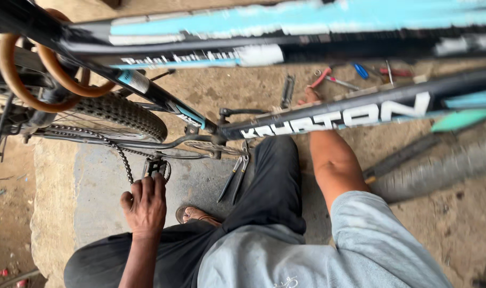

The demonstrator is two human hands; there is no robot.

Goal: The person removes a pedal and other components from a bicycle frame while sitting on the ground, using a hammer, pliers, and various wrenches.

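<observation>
Left hand down on the bicycle pedal, grip closed over its near side, fingers curled onto the black body. Pedal at the end of the crank, just above the grey concrete slab, near the slab's middle, with the loose chain hanging beside it. Right hand stretched far past the black and blue frame, mostly hidden behind the down tube; grip there impossible to judge, only the knuckles showing, close to a red-handled tool on the dirt floor. Pliers lying on the slab beside the dark trouser leg, apart from both hands. Rear tyre resting at the slab's far edge. More tools, blue and red, scattered on the ground beyond the frame. Sandalled foot planted on the slab's near part.
</observation>
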